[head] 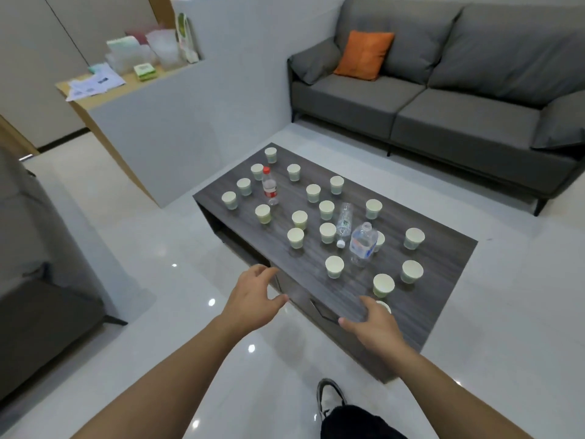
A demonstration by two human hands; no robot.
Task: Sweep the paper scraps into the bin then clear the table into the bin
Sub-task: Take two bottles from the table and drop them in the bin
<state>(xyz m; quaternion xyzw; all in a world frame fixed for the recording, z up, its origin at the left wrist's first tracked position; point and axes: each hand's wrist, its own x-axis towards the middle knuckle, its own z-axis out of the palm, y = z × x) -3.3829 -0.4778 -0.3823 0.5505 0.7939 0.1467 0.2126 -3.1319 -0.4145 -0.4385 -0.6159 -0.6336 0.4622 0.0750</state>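
Note:
A dark wood coffee table [443, 299] carries several white paper cups, such as one cup [334, 266] near the front. Three clear plastic bottles are on it: a red-capped bottle [269, 186] at the far left, a bottle [344, 223] lying on its side mid-table, and a capless bottle [362, 243] standing beside it. My left hand [253, 299] hovers off the table's near-left edge, fingers relaxed, holding nothing. My right hand [375, 324] is over the near edge, fingers spread, partly hiding one cup [384, 306]. No bin or paper scraps are in view.
A grey sofa [443, 99] with an orange cushion [364, 55] stands behind the table. A white counter [177, 122] with papers and boxes is at the back left. Another grey seat [38, 280] fills the left. The floor is glossy white tile; my shoe [329, 396] is below.

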